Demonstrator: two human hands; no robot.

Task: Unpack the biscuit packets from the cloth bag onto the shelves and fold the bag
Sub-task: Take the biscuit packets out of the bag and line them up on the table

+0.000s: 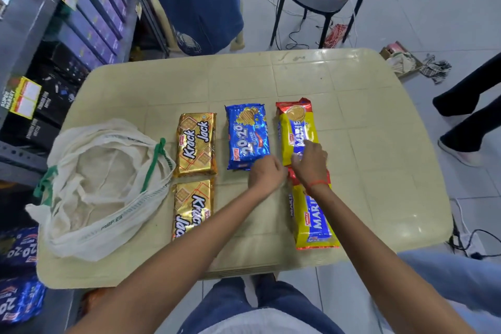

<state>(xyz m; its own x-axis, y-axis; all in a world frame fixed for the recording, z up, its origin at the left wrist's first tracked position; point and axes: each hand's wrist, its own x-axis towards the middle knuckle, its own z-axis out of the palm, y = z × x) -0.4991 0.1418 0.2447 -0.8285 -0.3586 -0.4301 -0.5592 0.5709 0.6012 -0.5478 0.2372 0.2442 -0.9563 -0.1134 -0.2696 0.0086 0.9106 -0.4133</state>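
A white cloth bag with green ties lies open and slack at the left of the cream table. Two gold Krack Jack packets lie beside it. A blue 20-20 packet sits in the middle. Two yellow Marie packets lie end to end on the right. My left hand is curled at the near end of the blue packet. My right hand rests on the near end of the far Marie packet, fingers bent over it.
Shelves with purple and black boxes stand at the left, blue 20-20 packets low down. A person in blue stands beyond the table's far edge. A black chair with cables is behind. Another person's legs are at the right.
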